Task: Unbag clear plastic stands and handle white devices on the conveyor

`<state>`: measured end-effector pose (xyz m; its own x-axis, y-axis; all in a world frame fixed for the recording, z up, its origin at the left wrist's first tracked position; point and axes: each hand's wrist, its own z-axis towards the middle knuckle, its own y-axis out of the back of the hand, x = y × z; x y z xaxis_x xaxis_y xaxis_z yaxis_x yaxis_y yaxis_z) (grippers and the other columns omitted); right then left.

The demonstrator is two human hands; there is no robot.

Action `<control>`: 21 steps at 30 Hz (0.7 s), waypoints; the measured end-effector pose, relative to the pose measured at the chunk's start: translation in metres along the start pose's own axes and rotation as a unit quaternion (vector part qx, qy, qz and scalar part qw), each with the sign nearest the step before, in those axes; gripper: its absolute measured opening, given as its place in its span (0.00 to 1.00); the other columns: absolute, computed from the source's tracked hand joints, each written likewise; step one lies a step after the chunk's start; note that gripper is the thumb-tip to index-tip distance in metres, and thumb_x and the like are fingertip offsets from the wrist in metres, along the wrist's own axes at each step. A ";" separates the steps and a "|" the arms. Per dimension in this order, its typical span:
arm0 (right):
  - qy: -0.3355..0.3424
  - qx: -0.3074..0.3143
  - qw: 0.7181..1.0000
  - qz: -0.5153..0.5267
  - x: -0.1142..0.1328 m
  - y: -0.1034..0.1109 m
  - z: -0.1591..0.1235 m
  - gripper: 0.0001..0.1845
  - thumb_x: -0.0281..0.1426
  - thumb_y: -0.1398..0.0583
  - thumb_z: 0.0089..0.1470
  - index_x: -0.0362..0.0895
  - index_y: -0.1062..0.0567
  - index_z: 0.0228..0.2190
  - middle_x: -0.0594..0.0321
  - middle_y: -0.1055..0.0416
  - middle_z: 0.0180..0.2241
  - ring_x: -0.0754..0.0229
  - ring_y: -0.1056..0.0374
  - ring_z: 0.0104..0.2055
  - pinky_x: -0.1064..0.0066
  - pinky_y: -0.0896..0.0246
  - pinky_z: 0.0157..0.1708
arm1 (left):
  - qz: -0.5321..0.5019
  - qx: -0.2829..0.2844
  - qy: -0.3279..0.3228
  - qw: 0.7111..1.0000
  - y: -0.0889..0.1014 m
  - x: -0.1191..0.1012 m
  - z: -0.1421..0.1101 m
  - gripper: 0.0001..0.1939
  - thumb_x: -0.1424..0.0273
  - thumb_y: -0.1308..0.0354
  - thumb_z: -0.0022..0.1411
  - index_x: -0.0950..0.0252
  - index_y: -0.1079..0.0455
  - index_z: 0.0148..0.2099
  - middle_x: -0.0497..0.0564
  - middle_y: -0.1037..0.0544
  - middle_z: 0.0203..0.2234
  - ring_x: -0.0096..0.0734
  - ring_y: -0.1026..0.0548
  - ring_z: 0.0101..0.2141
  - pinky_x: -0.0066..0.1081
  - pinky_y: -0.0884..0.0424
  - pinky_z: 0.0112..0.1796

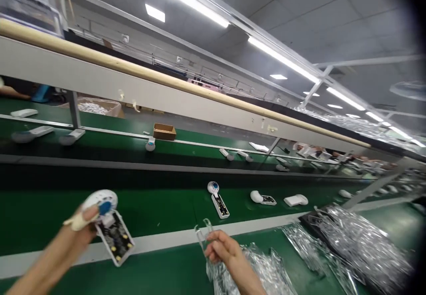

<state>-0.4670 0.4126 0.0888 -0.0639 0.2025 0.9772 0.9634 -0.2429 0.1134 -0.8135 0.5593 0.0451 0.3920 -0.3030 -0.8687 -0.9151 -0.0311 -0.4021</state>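
My left hand [78,233] is shut on a white round device head with a blue centre [101,204], and a fingertip is wrapped in a pale cot or tape. Joined to that head is a white-framed circuit board [115,237] with dark components. My right hand [226,250] pinches a small clear plastic piece [202,234] above a heap of clear plastic trays [256,272]. Another such device [218,201] lies on the green conveyor belt [149,215], ahead of my right hand.
Further white devices [262,198] lie along the belt. A large heap of clear plastic [362,246] sits at right on a dark tray. Beyond a white-and-wood partition [133,75] runs a second green belt with a cardboard box [164,131]. Other people work at far right.
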 end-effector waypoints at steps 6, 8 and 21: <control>0.052 0.045 0.988 -0.138 -0.006 -0.040 -0.031 0.31 0.52 0.45 0.52 0.50 0.36 0.53 0.67 0.35 0.24 0.60 0.38 0.24 0.71 0.44 0.25 | -0.233 0.009 0.107 0.966 -0.113 0.032 -0.099 0.19 0.63 0.43 0.58 0.68 0.35 0.48 0.59 0.22 0.35 0.44 0.25 0.38 0.41 0.26 0.37; 0.094 0.048 0.970 -0.219 -0.007 -0.043 -0.044 0.34 0.46 0.41 0.50 0.53 0.41 0.57 0.63 0.32 0.31 0.55 0.34 0.29 0.67 0.40 0.30 | -0.232 0.013 0.116 0.966 -0.132 0.037 -0.116 0.18 0.64 0.45 0.59 0.69 0.35 0.49 0.59 0.23 0.36 0.45 0.25 0.40 0.41 0.26 0.38; 0.124 0.011 0.912 -0.392 -0.027 -0.019 -0.075 0.47 0.26 0.40 0.47 0.64 0.55 0.61 0.52 0.39 0.53 0.36 0.38 0.50 0.46 0.38 0.42 | -0.087 0.023 0.088 0.992 -0.195 0.064 -0.151 0.35 0.55 0.36 0.49 0.61 0.40 0.57 0.55 0.23 0.42 0.46 0.28 0.47 0.33 0.28 0.36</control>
<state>-0.5032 0.3409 0.0735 -0.7887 0.0847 0.6089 0.6016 -0.0969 0.7929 -0.6238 0.4018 0.1117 0.5181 -0.4584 -0.7221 -0.8277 -0.0562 -0.5583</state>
